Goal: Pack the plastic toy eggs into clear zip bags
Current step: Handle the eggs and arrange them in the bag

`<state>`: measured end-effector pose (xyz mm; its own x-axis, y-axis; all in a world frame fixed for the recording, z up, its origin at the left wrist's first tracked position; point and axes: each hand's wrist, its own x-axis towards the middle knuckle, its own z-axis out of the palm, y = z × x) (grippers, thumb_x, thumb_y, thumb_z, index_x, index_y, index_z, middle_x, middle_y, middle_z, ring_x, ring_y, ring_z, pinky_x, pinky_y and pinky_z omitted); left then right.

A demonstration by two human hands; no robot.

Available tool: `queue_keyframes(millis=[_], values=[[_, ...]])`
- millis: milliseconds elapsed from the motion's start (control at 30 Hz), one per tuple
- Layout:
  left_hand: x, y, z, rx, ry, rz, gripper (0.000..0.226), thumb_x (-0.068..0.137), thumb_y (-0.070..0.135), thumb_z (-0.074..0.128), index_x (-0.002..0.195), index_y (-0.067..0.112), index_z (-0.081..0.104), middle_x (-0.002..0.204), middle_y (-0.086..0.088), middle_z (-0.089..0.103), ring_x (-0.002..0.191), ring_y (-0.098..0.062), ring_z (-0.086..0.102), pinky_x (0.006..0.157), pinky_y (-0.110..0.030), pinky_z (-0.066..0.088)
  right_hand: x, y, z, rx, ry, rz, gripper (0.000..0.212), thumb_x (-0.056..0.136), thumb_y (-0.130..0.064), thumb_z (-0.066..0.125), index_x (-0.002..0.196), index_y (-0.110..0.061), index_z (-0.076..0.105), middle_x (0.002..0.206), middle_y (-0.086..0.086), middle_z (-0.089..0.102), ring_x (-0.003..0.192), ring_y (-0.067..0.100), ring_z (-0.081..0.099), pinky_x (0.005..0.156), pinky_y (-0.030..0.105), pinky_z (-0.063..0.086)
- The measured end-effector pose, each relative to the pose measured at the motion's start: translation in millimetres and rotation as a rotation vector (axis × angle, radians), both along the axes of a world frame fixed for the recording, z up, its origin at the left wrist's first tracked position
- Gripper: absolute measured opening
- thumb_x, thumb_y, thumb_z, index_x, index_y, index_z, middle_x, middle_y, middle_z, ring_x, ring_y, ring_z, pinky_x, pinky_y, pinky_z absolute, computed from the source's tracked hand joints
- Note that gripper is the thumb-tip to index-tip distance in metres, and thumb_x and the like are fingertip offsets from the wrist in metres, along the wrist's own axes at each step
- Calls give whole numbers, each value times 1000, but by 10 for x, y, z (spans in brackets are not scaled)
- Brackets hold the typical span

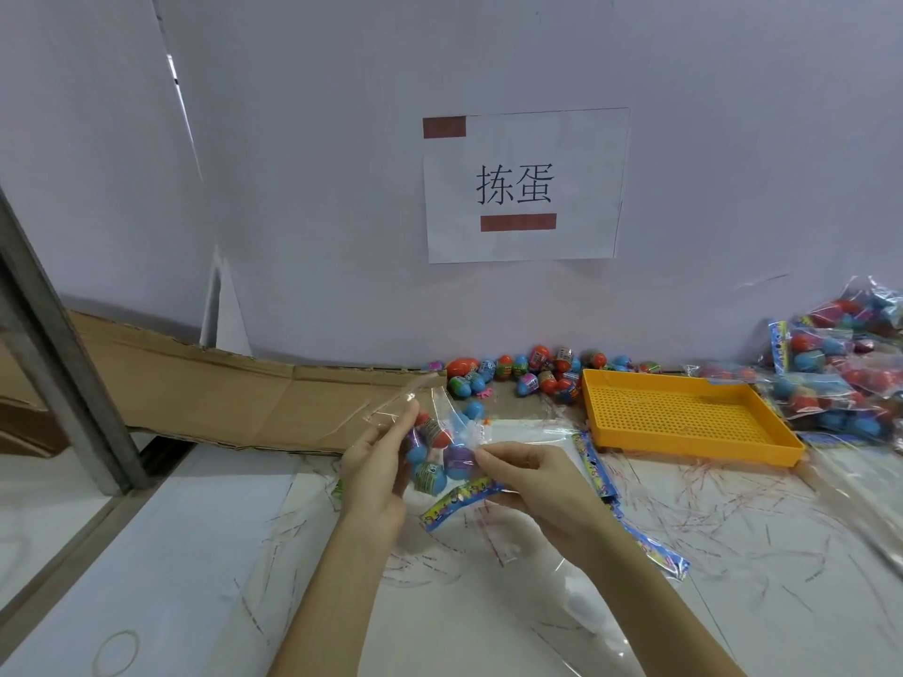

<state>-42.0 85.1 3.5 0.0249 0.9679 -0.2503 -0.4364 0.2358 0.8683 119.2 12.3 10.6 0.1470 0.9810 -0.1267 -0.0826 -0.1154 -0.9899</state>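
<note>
A clear zip bag [442,444] holding several coloured plastic eggs hangs between my hands above the table. My left hand [378,469] holds its left side, fingers stretched up along the plastic. My right hand [530,481] pinches the bag's right edge with fingertips. A colourful printed card strip [459,498] lies at the bag's lower end. Loose eggs [527,371] are piled against the wall behind. One blue egg [473,410] lies just beyond the bag.
A yellow perforated tray [684,415] stands right of my hands. Filled bags of eggs [840,373] heap at the far right. Flat empty bags and printed strips [601,469] lie on the table, with thin plastic strips scattered. Cardboard [234,390] lies left.
</note>
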Motion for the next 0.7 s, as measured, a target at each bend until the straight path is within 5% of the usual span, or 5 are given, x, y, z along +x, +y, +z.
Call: queue_keyframes(millis=[133, 300, 400, 567, 700], values=[[17, -45, -14, 172, 150, -161, 16, 73, 34, 84, 80, 20, 81, 93, -5, 79, 86, -18, 77, 62, -25, 59, 2, -16, 25, 73, 6, -35, 21, 96, -37, 66, 112, -26, 73, 102, -5, 78, 96, 10, 74, 80, 26, 60], [77, -72, 49, 221, 219, -352, 43, 84, 52, 71, 106, 16, 79, 105, -4, 80, 96, -25, 77, 75, -34, 63, 30, -3, -37, 151, -103, -212, 10, 95, -21, 70, 93, -21, 80, 84, -7, 78, 78, 7, 74, 61, 16, 55], [63, -48, 51, 244, 211, -298, 35, 97, 36, 65, 121, 11, 71, 110, -5, 79, 96, -28, 78, 78, -37, 64, 74, 8, -56, 152, -81, -259, 8, 93, -19, 73, 91, -18, 80, 83, -3, 79, 79, 12, 75, 67, 22, 59], [91, -65, -11, 303, 396, -110, 12, 102, 11, 63, 108, 10, 74, 87, 1, 81, 78, -14, 78, 59, -17, 56, 65, 57, -92, 89, -144, -283, 13, 96, -21, 69, 86, -28, 75, 78, -14, 76, 81, 6, 71, 54, 12, 51], [123, -82, -11, 303, 371, -133, 10, 101, 10, 65, 106, 11, 74, 90, -1, 81, 81, -20, 79, 63, -22, 60, -15, 55, -129, 320, -600, -504, 28, 91, -21, 76, 111, -27, 58, 106, -13, 63, 94, 5, 62, 70, 12, 49]])
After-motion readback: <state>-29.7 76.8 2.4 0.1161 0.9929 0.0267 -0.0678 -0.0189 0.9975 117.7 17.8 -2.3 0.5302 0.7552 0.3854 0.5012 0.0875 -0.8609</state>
